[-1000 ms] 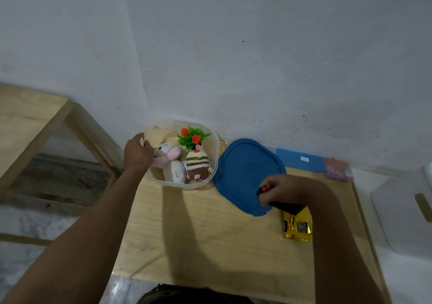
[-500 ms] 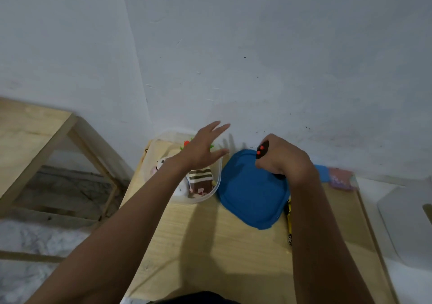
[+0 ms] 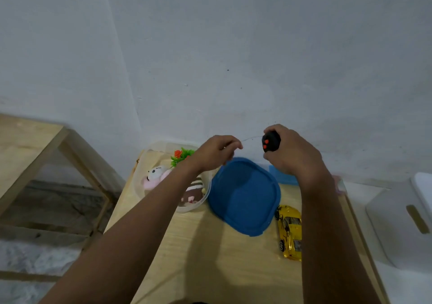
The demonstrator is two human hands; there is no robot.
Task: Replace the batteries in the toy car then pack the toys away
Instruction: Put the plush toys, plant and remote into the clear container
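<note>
My right hand (image 3: pixel 294 156) grips a black remote control (image 3: pixel 270 141) with red buttons, raised above the wooden table (image 3: pixel 210 257). A thin antenna runs left from the remote to my left hand (image 3: pixel 216 150), whose curled fingertips pinch its end. The yellow toy car (image 3: pixel 289 231) lies on the table at the right, partly hidden by my right forearm. A clear plastic container (image 3: pixel 187 209) at the back left holds a white and pink plush (image 3: pixel 155 175), a striped plush (image 3: pixel 194 188) and a small plant (image 3: pixel 182 156). Its blue lid (image 3: pixel 243 196) lies beside it.
A flat blue item (image 3: pixel 284 178) and a pink one (image 3: pixel 339 184) lie along the wall behind my right hand. A white storage box (image 3: pixel 402 219) stands to the right of the table. Another wooden table (image 3: pixel 28 144) stands at the left.
My right hand lifted the remote off the table near the car. My left hand left the container, rose with fingers spread, and now its fingers have curled at the antenna tip.
</note>
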